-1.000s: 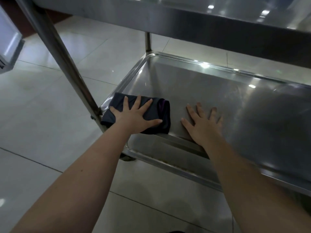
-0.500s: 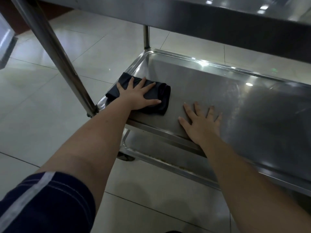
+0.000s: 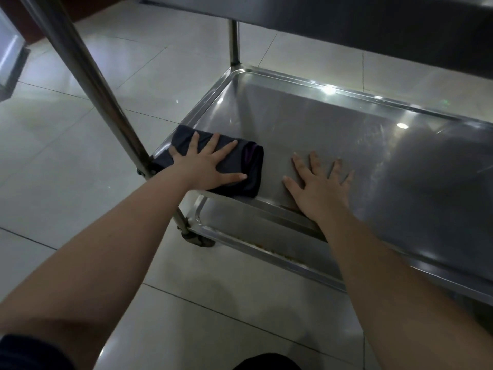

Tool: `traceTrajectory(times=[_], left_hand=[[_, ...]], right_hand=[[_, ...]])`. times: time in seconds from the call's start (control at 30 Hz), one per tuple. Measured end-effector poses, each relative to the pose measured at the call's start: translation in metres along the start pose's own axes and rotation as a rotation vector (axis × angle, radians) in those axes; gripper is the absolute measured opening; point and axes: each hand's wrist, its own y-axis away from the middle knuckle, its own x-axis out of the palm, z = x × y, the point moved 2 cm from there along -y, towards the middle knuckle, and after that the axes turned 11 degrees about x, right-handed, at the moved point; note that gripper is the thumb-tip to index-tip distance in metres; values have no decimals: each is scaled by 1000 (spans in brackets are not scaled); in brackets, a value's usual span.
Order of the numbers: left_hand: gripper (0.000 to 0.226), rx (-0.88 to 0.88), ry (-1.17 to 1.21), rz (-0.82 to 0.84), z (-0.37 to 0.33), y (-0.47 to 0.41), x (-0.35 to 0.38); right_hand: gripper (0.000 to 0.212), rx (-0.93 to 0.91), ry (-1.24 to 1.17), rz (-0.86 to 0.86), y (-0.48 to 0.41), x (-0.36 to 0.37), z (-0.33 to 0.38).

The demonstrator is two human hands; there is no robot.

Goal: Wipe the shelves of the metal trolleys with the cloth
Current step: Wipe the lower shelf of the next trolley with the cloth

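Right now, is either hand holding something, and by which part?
Nothing is gripped. The left hand presses flat on top of the folded dark cloth; the right hand lies flat on the bare shelf.

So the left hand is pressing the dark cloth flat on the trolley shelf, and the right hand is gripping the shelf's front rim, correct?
Not quite. The right hand grips nothing: the head view shows it lying flat, fingers spread, on the bare metal of the shelf, beside the cloth. The rest holds: the left hand presses the dark cloth flat on that shelf.
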Motion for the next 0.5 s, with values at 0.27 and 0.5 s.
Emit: traceTrajectory(times=[0.27,0.5], left_hand=[[89,-9,-13,-109,-8,-64,-23],[96,24,-24,-2,-26,-13,-3]], right_hand=[[65,16,12,7,-4,-1,3],[66,11,23,24,-5,-4,3]])
